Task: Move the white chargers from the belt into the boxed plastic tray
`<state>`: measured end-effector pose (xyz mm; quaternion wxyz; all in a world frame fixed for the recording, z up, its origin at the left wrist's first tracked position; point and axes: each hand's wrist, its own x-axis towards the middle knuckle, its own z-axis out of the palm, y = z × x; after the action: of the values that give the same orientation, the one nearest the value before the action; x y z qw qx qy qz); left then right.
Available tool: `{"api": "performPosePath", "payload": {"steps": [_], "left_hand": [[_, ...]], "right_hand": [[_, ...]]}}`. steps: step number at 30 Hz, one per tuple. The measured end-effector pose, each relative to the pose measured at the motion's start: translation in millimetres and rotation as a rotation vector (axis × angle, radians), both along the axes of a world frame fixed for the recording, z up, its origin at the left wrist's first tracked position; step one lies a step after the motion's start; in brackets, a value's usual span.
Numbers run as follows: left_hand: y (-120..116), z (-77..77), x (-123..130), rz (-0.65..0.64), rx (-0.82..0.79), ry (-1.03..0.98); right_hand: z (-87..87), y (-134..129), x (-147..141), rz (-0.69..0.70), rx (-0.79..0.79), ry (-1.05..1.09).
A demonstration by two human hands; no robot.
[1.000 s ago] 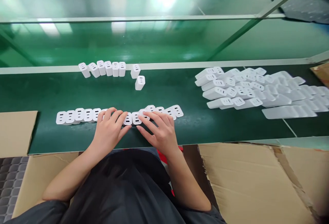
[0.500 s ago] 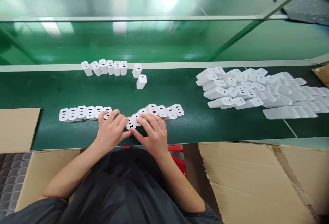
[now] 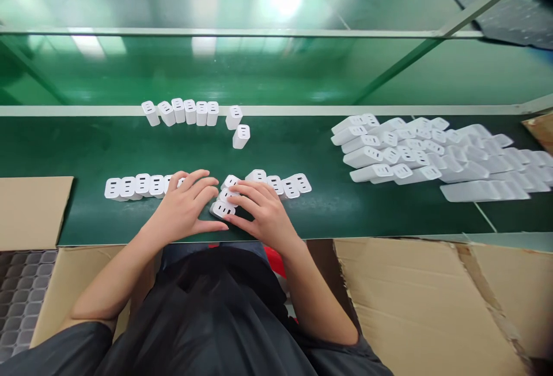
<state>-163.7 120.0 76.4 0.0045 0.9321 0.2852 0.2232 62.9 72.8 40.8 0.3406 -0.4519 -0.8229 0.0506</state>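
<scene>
My left hand is open, fingers spread, just left of three stacked-up white chargers near the table's front edge. My right hand curls round the right side of these chargers, its thumb and fingertips on them. Left of my left hand runs a row of white chargers, its right end partly hidden by the fingers. Beyond my right hand stand several more chargers. All show small port slots on their top faces.
Several chargers stand along the back rail, with one in front. A large group of chargers lies at the right. Cardboard covers the table's left end. Cardboard boxes and a grey tray are below.
The chargers between my hands have turned into a line running toward me, apart from those on the right. My left hand has opened away from them. The view has shifted slightly.
</scene>
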Motion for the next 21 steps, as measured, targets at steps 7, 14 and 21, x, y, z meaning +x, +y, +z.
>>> {"api": "performPosePath", "payload": {"steps": [7,14,21], "left_hand": [[19.1,-1.9,6.6,-0.066,-0.207,0.110],[13.9,-8.6,9.7,-0.003,-0.230,0.094],[-6.7,-9.2,10.7,0.080,-0.136,0.111]], "right_hand": [[8.0,24.9,20.2,0.316,-0.163,-0.012],[10.2,5.2,11.8,0.237,-0.121,0.017],[7.2,-2.3,17.6,0.255,-0.088,-0.046]]}}
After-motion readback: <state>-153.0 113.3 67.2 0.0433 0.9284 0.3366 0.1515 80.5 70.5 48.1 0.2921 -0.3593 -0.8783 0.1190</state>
